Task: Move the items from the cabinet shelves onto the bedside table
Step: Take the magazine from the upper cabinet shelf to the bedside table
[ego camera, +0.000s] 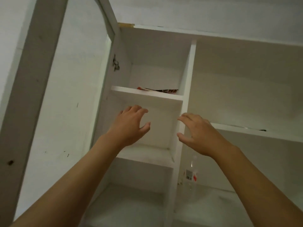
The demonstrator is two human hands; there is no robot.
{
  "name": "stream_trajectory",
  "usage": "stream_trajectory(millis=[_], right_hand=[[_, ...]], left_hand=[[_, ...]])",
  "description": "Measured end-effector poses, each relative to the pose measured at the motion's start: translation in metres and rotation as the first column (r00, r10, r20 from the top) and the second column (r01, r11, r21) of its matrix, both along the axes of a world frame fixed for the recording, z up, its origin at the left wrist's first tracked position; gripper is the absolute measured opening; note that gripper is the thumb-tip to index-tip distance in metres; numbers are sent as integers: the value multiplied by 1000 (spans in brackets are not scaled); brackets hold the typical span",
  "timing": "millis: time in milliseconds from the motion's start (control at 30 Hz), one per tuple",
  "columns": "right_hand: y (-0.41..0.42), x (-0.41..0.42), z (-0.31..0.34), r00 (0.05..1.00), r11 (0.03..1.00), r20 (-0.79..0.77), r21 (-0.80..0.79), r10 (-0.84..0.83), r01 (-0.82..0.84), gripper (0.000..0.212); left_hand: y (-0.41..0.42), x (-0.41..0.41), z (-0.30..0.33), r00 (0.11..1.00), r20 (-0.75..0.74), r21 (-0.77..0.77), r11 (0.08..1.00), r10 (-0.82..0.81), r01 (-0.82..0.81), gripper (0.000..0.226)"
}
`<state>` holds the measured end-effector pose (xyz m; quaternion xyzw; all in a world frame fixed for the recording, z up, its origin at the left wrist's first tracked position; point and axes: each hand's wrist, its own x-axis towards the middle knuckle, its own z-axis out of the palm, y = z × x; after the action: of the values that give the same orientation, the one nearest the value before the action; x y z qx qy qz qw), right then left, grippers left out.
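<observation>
Two hands, left (pixel 131 126) and right (pixel 200 135), one clear bottle (pixel 191 176), one flat packet (pixel 158 90), one cabinet door (pixel 54 95).
</observation>
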<state>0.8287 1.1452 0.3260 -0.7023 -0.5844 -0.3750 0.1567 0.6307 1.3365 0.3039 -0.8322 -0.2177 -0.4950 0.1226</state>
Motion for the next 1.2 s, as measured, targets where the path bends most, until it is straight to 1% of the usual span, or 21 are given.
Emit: stream_trajectory(millis=[133, 267, 367, 533, 667, 767, 900, 1033, 1133, 1200], right_hand=[[31, 8, 47, 999, 998, 39, 58, 12, -15, 67], [64, 14, 86, 993, 998, 106, 55, -42, 37, 67], [88, 14, 108, 982, 998, 184, 40, -53, 46, 65], [128, 19, 137, 982, 997, 172, 14, -76, 75, 73], [152, 31, 145, 980, 992, 159, -24, -118, 124, 79], [166, 46, 138, 977, 987, 156, -44, -145, 154, 79], [176, 61, 132, 968, 990, 210, 26, -139, 136, 64], [181, 66, 131, 967, 991, 217, 58, -131, 121, 53], [181, 66, 132, 968, 990, 206, 48, -142, 135, 47], [178, 64, 132, 972, 990, 186, 33, -142, 139, 47]], left_hand=[[23, 15, 46, 999, 52, 69, 998, -4, 0, 58], [48, 30, 86, 997, 83, 101, 995, -5, -3, 59], [67, 44, 110, 996, 81, 100, 994, 45, -53, 61], [98, 67, 139, 995, 36, 61, 994, 91, -93, 63], [125, 80, 141, 997, 25, -11, 997, 71, -71, 54], [140, 88, 134, 996, 47, 9, 997, 74, -75, 44], [149, 94, 132, 988, 154, 36, 999, 24, -30, 39], [153, 100, 126, 972, 233, 76, 997, -14, -4, 40], [152, 101, 125, 968, 249, 73, 997, -32, 14, 39], [151, 100, 125, 970, 239, 60, 998, -40, 26, 36]])
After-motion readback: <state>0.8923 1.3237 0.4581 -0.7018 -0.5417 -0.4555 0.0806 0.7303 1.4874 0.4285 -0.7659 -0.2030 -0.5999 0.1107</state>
